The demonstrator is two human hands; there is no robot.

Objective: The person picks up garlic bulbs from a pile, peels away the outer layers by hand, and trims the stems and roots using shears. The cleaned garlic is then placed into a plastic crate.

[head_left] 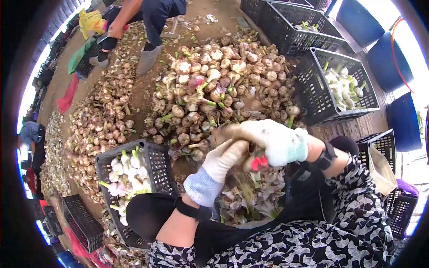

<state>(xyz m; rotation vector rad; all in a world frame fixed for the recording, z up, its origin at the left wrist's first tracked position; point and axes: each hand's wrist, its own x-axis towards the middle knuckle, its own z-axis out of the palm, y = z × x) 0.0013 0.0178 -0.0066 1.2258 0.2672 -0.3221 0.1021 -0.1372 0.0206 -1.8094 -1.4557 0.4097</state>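
Observation:
Both my hands wear soiled white gloves and meet in front of me, over the near edge of a big heap of garlic bulbs (263, 76). My left hand (228, 158) has its fingers curled against my right hand; what it grips is hidden. My right hand (263, 140) is closed, with a red-handled tool (259, 163) showing below its fingers. Motion blurs the fingertips. Beneath the hands lie loose peelings and stalks (250, 196). A black crate (158, 167) with cleaned white garlic (127, 174) is beside my left arm.
Another black crate (308, 96) of cleaned garlic stands at the right, near blue barrels (389, 62). More crates are behind it. A co-worker's legs (156, 27) are at the upper left, beside a second garlic heap (98, 120). Another person (33, 138) bends at the far left.

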